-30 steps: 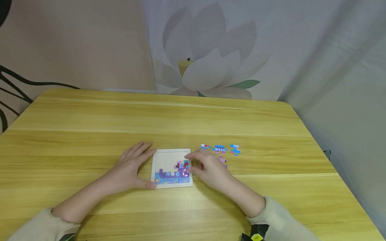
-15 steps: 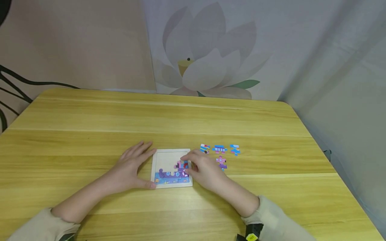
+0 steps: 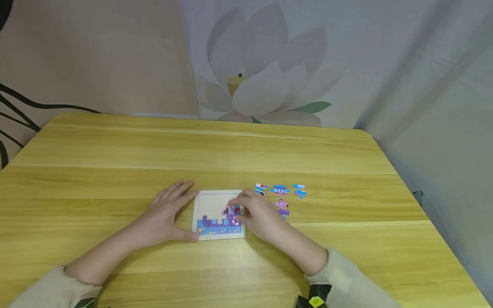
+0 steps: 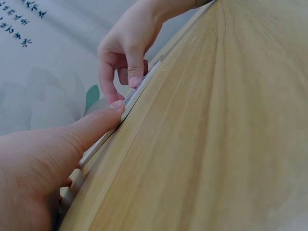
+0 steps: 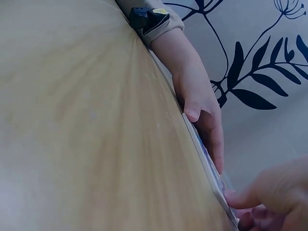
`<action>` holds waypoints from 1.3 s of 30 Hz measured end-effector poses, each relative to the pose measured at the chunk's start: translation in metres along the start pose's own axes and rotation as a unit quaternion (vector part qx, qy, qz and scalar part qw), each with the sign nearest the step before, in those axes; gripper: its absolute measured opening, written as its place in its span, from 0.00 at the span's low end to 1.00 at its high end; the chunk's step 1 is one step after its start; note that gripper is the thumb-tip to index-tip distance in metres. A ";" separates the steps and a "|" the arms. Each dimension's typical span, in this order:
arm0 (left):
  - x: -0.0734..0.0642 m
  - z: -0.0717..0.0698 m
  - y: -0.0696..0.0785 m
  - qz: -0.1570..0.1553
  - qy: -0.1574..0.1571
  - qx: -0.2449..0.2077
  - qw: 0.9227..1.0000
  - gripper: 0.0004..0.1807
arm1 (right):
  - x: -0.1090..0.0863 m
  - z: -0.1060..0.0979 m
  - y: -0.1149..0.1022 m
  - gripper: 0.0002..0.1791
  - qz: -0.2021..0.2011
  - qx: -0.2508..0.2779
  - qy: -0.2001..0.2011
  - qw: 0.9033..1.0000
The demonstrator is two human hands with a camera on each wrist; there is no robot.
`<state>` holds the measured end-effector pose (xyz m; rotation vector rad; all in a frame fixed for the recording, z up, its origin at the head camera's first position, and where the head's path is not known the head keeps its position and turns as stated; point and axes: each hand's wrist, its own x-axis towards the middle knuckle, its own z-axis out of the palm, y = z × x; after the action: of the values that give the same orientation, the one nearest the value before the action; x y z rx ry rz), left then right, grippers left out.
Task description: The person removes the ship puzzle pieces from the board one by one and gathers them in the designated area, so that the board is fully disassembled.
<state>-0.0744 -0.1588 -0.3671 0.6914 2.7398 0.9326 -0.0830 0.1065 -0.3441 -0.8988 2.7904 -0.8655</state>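
A square puzzle tray with a pale frame lies on the wooden table, its lower part filled with blue and purple puzzle pieces. Along the tray's left side, my left hand is spread, thumb on the near left corner and index finger at the far left one. My right hand reaches over the right edge. Its thumb and curled index finger pinch a pink, blue and red puzzle piece at the right side of the assembled part. In the left wrist view, the left thumb rests on the frame.
Several loose pieces lie right of the tray: a striped one, a blue one with windows, a blue and orange one and a pink and purple one. A curtain with a flower print hangs behind the table.
My right hand has shifted slightly left over the tray, uncovering more of the striped piece and the pink and purple piece. My left hand has stayed at the tray's left side.
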 end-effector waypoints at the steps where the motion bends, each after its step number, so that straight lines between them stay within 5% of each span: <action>1: 0.000 0.000 0.000 0.000 0.000 0.001 1.000 0.64 | 0.000 0.000 0.000 0.18 0.001 0.002 -0.003 1.000; 22: 0.001 0.001 -0.002 0.004 0.002 0.006 1.000 0.64 | -0.001 -0.001 -0.003 0.17 0.035 0.009 -0.002 0.999; 39: 0.001 0.001 -0.003 0.000 0.000 0.006 1.000 0.64 | -0.005 0.001 0.002 0.16 0.013 0.022 0.023 0.999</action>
<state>-0.0755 -0.1596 -0.3699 0.6930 2.7479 0.9158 -0.0799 0.1096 -0.3465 -0.8454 2.8023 -0.9519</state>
